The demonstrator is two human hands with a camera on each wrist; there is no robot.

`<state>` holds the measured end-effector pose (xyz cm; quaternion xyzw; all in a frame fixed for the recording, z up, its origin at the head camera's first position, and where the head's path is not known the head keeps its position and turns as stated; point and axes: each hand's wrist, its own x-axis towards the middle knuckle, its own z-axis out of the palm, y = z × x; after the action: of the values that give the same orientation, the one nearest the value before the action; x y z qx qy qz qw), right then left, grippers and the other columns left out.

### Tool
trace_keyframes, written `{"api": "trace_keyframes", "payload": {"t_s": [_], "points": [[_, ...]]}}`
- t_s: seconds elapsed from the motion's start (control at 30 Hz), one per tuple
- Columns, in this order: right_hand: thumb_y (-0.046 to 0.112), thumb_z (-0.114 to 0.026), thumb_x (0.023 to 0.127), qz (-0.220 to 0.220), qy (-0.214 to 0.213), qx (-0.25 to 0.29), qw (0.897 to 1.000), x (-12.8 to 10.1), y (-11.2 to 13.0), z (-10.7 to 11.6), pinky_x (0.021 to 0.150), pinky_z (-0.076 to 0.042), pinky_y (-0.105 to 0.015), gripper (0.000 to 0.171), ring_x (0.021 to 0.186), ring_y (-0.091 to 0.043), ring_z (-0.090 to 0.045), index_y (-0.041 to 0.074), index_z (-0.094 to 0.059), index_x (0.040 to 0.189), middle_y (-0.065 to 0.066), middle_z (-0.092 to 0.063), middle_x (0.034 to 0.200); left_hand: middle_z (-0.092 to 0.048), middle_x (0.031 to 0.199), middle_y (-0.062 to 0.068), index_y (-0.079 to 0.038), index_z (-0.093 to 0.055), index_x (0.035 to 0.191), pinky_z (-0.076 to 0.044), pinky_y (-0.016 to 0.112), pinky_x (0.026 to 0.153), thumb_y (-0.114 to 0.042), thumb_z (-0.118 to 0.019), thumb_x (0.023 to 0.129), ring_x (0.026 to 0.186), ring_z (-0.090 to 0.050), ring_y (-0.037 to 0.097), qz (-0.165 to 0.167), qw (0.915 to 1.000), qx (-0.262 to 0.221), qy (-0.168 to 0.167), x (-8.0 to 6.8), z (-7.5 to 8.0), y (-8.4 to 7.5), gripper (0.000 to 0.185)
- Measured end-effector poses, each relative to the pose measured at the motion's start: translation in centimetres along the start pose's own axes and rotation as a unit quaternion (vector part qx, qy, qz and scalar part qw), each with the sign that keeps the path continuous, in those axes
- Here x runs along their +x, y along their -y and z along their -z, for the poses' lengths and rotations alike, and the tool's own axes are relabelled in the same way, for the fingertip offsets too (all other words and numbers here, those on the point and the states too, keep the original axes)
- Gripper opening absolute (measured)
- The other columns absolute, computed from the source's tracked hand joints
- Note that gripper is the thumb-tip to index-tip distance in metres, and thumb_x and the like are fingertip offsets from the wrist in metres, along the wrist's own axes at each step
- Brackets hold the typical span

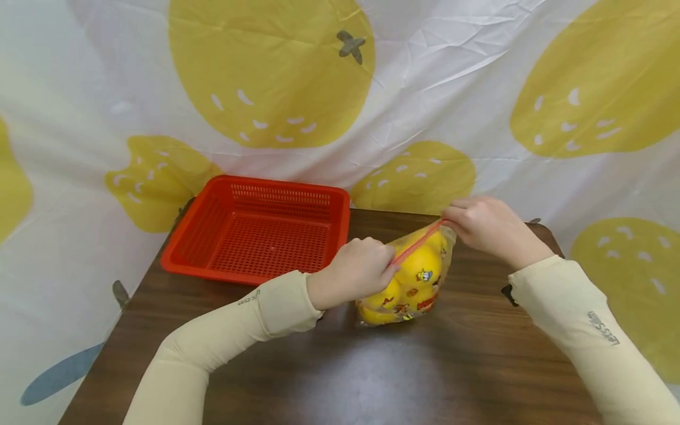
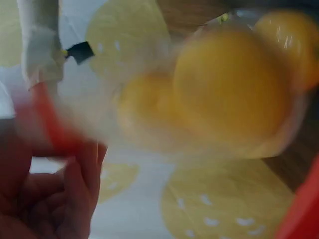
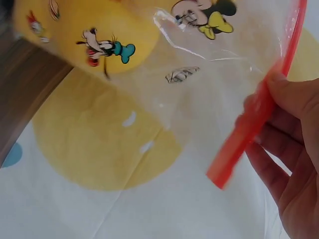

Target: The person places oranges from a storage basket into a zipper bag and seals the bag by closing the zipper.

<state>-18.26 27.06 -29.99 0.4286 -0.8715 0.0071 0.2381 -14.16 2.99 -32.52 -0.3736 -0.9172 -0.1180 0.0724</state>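
Observation:
A clear zip bag [image 1: 448,248] printed with cartoon figures hangs or stands over the table, holding several round yellow-orange things [image 1: 419,265] that look like fruit. Along its top runs a red zip strip [image 1: 417,243], stretched at a slant between both hands. My left hand [image 1: 358,268] pinches the lower, near end of that strip. At the higher, far end, my right hand [image 1: 486,227] grips it between thumb and fingers; the right wrist view shows the strip's red end [image 3: 229,159] jutting past the fingers. Blur softens the bag's contents [image 2: 229,94] in the left wrist view.
A red plastic basket [image 1: 255,277] with slotted walls stands on the brown wooden table [image 1: 425,378], left of the bag and close behind the left forearm. Behind the table hangs a white cloth [image 1: 457,65] with yellow fruit prints.

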Motion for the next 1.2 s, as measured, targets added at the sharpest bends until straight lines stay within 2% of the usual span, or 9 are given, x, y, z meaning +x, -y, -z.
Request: {"api": "trace_keyframes", "payload": {"t_s": [0.17,0.33,0.47,0.63,0.87,0.97,1.07,1.17,1.2], "points": [[0.001,-0.070,0.068,0.002,-0.013,0.001,1.000,-1.4,0.2,0.9,0.052,-0.047,-0.037,0.012,0.057,-0.020,-0.055,0.005,-0.064,0.077,-0.003,-0.059,0.068,-0.062,0.072,-0.003,-0.015,-0.066,0.081,-0.047,0.028,0.052,-0.025,-0.055,0.090,0.062,-0.057,0.013,0.005,0.9985,-0.016,-0.051,0.2,-0.6,1.8,0.018],[0.003,-0.075,0.064,-0.007,0.002,0.019,1.000,-2.1,1.5,2.8,0.052,-0.048,-0.035,0.018,0.059,-0.016,-0.057,0.008,-0.067,0.080,0.000,-0.061,0.072,-0.067,0.079,-0.004,-0.015,-0.070,0.084,-0.048,0.023,0.061,-0.026,-0.059,0.088,0.068,-0.059,0.010,0.000,0.9963,-0.084,-0.020,0.3,0.7,2.6,0.017],[0.005,-0.075,0.066,-0.036,0.033,0.030,0.998,-2.1,1.6,3.7,0.052,-0.048,-0.034,0.017,0.060,-0.013,-0.057,0.010,-0.067,0.080,0.002,-0.062,0.074,-0.068,0.080,-0.004,-0.012,-0.071,0.085,-0.045,0.021,0.064,-0.024,-0.061,0.087,0.067,-0.058,0.008,-0.015,0.9874,-0.157,0.016,1.3,1.9,3.4,0.016],[0.004,-0.069,0.074,-0.073,0.087,0.052,0.992,-2.0,0.5,2.4,0.055,-0.048,-0.033,0.009,0.061,-0.012,-0.057,0.009,-0.068,0.082,0.001,-0.064,0.076,-0.069,0.082,-0.001,-0.010,-0.071,0.086,-0.043,0.018,0.065,-0.023,-0.061,0.086,0.069,-0.058,0.009,-0.025,0.9815,-0.185,0.043,3.7,0.4,5.2,0.016],[0.002,-0.063,0.081,-0.149,0.112,0.089,0.978,-1.6,-1.9,-1.2,0.060,-0.046,-0.037,0.005,0.064,-0.018,-0.056,0.003,-0.066,0.084,-0.008,-0.064,0.077,-0.069,0.088,0.003,-0.007,-0.070,0.090,-0.046,0.024,0.076,-0.020,-0.059,0.088,0.082,-0.061,0.014,0.025,0.9855,-0.155,0.064,7.3,-1.9,7.2,0.018],[0.000,-0.058,0.083,-0.189,0.134,0.111,0.966,-1.5,-2.9,-3.0,0.065,-0.047,-0.041,0.008,0.069,-0.024,-0.058,-0.001,-0.066,0.087,-0.012,-0.065,0.080,-0.068,0.095,0.005,-0.005,-0.069,0.096,-0.046,0.027,0.081,-0.012,-0.054,0.090,0.088,-0.060,0.017,0.036,0.9866,-0.130,0.092,8.6,-2.8,7.7,0.018],[-0.002,-0.052,0.084,-0.237,0.166,0.140,0.947,-1.4,-3.7,-4.7,0.069,-0.048,-0.044,0.015,0.075,-0.029,-0.059,-0.003,-0.065,0.091,-0.017,-0.065,0.086,-0.067,0.100,0.006,-0.004,-0.069,0.099,-0.040,0.029,0.093,-0.005,-0.050,0.089,0.093,-0.059,0.018,0.053,0.9857,-0.113,0.113,9.6,-3.6,8.1,0.021],[-0.003,-0.048,0.083,-0.281,0.193,0.164,0.926,-1.2,-4.4,-6.0,0.071,-0.048,-0.046,0.019,0.079,-0.031,-0.059,-0.006,-0.064,0.094,-0.020,-0.064,0.090,-0.066,0.097,0.004,-0.006,-0.069,0.096,-0.043,0.026,0.085,-0.002,-0.050,0.086,0.085,-0.057,0.016,0.094,0.9801,-0.127,0.120,10.2,-4.3,8.2,0.022],[-0.003,-0.047,0.083,-0.293,0.199,0.168,0.920,-1.1,-4.6,-6.4,0.071,-0.048,-0.046,0.020,0.079,-0.031,-0.058,-0.006,-0.064,0.094,-0.020,-0.063,0.090,-0.065,0.088,0.004,-0.006,-0.068,0.088,-0.043,0.024,0.076,0.000,-0.049,0.084,0.076,-0.054,0.015,0.106,0.9779,-0.132,0.122,10.4,-4.5,8.2,0.021]]}}
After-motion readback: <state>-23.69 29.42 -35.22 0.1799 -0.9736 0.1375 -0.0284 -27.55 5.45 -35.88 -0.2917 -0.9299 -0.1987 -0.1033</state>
